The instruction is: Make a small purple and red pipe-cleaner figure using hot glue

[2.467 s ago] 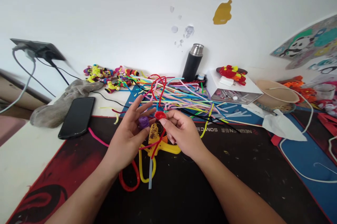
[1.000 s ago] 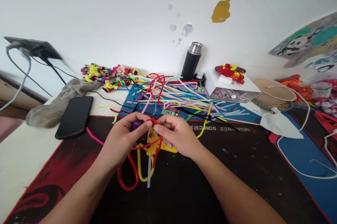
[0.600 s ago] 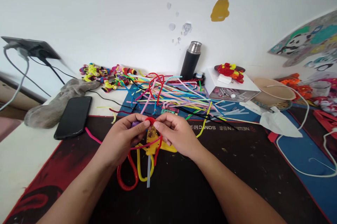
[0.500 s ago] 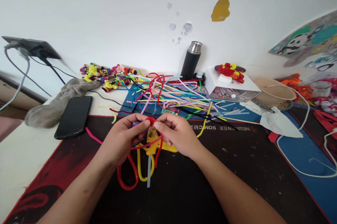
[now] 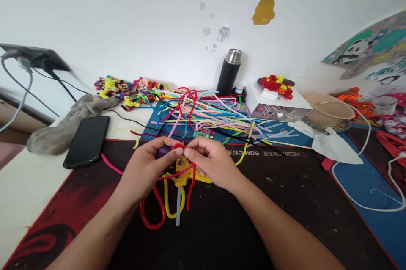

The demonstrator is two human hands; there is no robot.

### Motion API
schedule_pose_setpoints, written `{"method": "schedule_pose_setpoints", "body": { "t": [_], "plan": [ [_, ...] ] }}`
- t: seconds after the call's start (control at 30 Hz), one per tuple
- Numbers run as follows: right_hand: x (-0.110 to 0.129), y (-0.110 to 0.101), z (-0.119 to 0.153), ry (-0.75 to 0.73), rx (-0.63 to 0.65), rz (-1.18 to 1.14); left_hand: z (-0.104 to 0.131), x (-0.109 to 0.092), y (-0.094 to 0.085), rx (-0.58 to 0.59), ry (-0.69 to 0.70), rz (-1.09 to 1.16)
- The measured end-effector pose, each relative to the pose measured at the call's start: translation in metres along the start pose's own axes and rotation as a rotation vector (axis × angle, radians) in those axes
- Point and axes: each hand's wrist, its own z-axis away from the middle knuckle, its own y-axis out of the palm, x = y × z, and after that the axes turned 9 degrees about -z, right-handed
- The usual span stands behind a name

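Note:
My left hand (image 5: 150, 162) and my right hand (image 5: 212, 161) meet over the mat, both closed in a pinch on a red pipe cleaner (image 5: 191, 189). Between the fingertips it is wound into a small coil, and its loose tail dangles below my right hand. A purple coiled piece (image 5: 163, 150) shows behind my left fingers; whether they touch it I cannot tell. Beneath the hands lies a yellow glue gun (image 5: 181, 180), partly covered, with a clear glue stick (image 5: 178, 208) poking out. A red loop (image 5: 153, 219) and a yellow loop (image 5: 171, 212) lie beside it, their upper ends hidden.
Many coloured pipe cleaners (image 5: 206, 111) are heaped at the back, before a black thermos (image 5: 229, 73). On the left are a phone (image 5: 86, 141) and a grey plush thing (image 5: 68, 126). To the right stand a white drawer box (image 5: 279, 103) and a straw-coloured hat-like bowl (image 5: 330, 107).
The red coil has turned slightly between my fingertips, and its hanging tail has shifted. Both hands stay in nearly the same place; the whole view has moved a little.

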Motion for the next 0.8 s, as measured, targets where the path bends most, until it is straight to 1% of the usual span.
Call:
{"method": "schedule_pose_setpoints", "body": {
  "t": [0.1, 0.23, 0.4, 0.53, 0.67, 0.73, 0.8],
  "plan": [
    [0.0, -0.0004, -0.0001, -0.004, -0.003, 0.005, -0.0006, -0.0009, 0.0007, 0.01, -0.02, -0.004],
    [0.0004, -0.0016, -0.0001, -0.024, -0.007, -0.01, -0.0029, 0.0018, 0.0019, 0.003, -0.064, 0.101],
    [0.0011, -0.002, 0.0004, -0.037, -0.008, -0.007, -0.0055, 0.002, 0.0019, -0.033, -0.065, 0.206],
    [0.0036, -0.0016, 0.0007, -0.026, -0.014, -0.026, -0.0062, -0.0018, 0.0021, -0.043, -0.049, 0.199],
    [0.0064, -0.0025, 0.0011, -0.005, -0.002, -0.045, -0.007, -0.0011, 0.0002, -0.041, -0.066, 0.184],
    [0.0066, -0.0034, 0.0012, 0.002, 0.012, -0.051, -0.0071, 0.0002, -0.0016, -0.05, -0.063, 0.135],
    [0.0063, -0.0044, 0.0015, 0.011, 0.023, -0.061, -0.0069, 0.0002, -0.0035, -0.061, -0.029, 0.056]
  ]
}}
